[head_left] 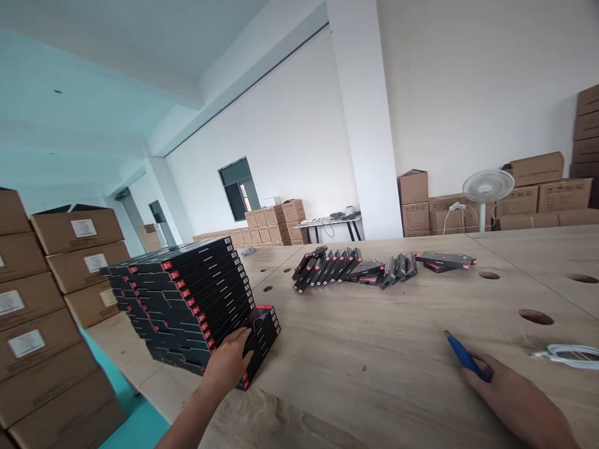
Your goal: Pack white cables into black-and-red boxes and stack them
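Observation:
My left hand (230,357) is at the near end of a short stack of flat black boxes (267,333). Its fingers lie over the upper box and the thumb is at the edge, gripping it; part of the grip is hidden. Against that short stack, on its left, rises a much taller stack of black boxes with red corners (210,293). At the lower right, my right hand (512,393) is closed around a slim blue pen-like tool (461,354), its dark tip pointing forward and left, just over the wooden table (355,386).
More black boxes (337,265) lean and lie in a row across the table's middle. A coiled white cable (568,354) lies at the right, near a round table hole (536,317). A white fan (486,187) stands at the far edge. Cartons (37,312) are piled at the left.

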The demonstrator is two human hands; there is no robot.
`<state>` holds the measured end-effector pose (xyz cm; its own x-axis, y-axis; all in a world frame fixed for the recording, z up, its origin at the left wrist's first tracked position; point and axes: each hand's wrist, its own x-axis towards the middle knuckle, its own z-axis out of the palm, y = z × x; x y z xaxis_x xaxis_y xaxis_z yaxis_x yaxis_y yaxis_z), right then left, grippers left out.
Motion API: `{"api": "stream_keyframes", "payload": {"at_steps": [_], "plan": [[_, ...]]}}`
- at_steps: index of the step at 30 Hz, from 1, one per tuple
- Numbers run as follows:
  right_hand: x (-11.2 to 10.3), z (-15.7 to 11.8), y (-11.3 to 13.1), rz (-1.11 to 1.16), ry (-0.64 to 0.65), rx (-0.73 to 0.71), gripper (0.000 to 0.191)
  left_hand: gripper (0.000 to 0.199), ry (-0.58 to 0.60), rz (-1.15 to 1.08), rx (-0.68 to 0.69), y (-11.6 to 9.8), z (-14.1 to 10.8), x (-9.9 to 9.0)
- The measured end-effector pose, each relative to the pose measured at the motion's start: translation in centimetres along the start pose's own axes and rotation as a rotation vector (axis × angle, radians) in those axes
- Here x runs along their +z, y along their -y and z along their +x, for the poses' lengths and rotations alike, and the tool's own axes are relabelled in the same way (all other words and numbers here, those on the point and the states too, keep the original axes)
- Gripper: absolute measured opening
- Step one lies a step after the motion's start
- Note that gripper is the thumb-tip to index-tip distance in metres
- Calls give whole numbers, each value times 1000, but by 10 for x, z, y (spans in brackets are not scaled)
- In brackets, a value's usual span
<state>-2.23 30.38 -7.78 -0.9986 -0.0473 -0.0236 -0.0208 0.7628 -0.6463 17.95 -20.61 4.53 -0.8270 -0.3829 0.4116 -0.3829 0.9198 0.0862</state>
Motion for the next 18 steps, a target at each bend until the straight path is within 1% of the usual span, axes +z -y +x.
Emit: {"api": "stream_keyframes", "payload": {"at_steps": [2, 3, 5, 6, 7, 9, 11, 13, 15, 18], "plan": [[0, -1, 1, 88, -79, 81, 72, 48, -33, -72, 14, -9, 6, 0], [0, -2, 2, 123, -122, 105, 74, 50, -45, -116, 25, -18, 11, 2], [0, -4, 5, 172, -184, 114, 76, 50, -35, -228, 57, -42, 27, 12], [0, -5, 6, 188, -199, 104, 76, 49, -7, -294, 73, -59, 37, 20], [1, -5, 8, 203, -205, 94, 76, 47, 37, -364, 87, -79, 48, 31], [1, -6, 10, 223, -209, 88, 76, 38, 155, -507, 103, -125, 71, 58], [2, -6, 11, 229, -214, 83, 76, 30, 271, -626, 104, -177, 97, 88], [1, -6, 13, 218, -227, 83, 73, 30, 339, -707, 101, -230, 123, 115], [1, -6, 14, 204, -249, 89, 68, 30, 352, -752, 104, -279, 148, 138], [-1, -5, 17, 193, -260, 115, 65, 34, 294, -789, 101, -339, 179, 164]]}}
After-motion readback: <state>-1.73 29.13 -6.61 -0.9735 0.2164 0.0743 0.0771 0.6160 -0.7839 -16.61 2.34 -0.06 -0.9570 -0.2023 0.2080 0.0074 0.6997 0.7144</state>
